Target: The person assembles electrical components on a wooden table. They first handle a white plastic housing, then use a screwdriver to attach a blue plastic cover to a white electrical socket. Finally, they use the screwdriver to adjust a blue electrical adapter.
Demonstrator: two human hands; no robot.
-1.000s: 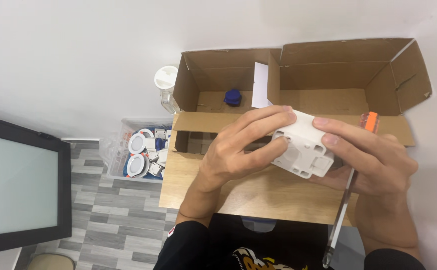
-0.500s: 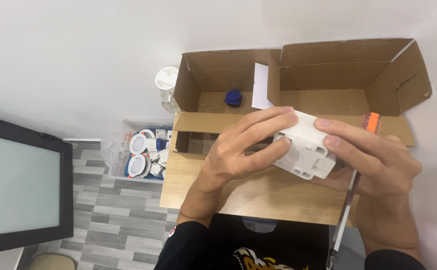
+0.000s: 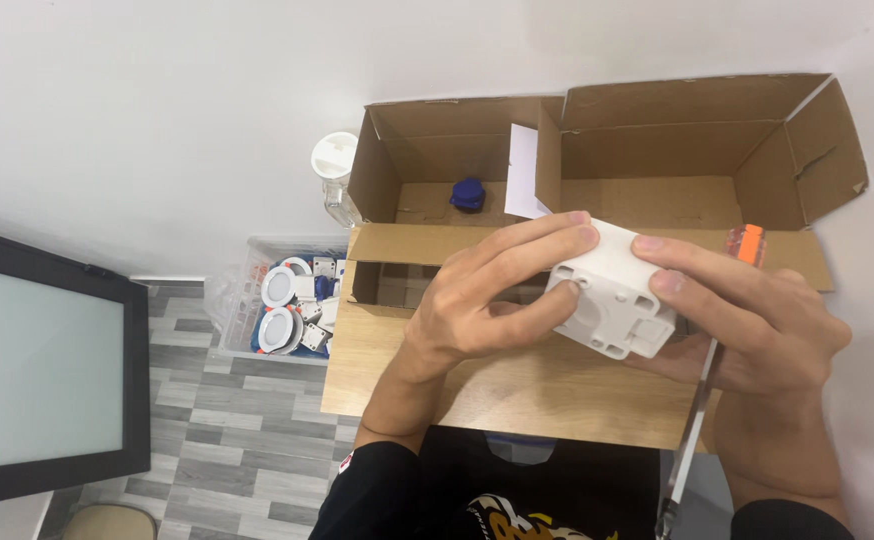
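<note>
I hold a white plastic block-shaped part (image 3: 612, 295) over a wooden table (image 3: 517, 390), in front of an open cardboard box (image 3: 657, 150). My left hand (image 3: 487, 300) wraps its left side, fingers across the top. My right hand (image 3: 747, 320) grips its right side, fingers on top. A screwdriver (image 3: 702, 400) with an orange and clear handle runs under my right hand; its metal shaft points toward me.
The cardboard box has two compartments; a small blue object (image 3: 468, 194) and a white paper (image 3: 523, 172) sit in the left one. A clear bottle (image 3: 336, 180) stands left of the box. On the floor a clear bin (image 3: 282, 300) holds several white round parts. A dark-framed panel (image 3: 37, 370) is at left.
The white part has tilted slightly in my hands and my fingers have shifted a little on it. Everything else is as before.
</note>
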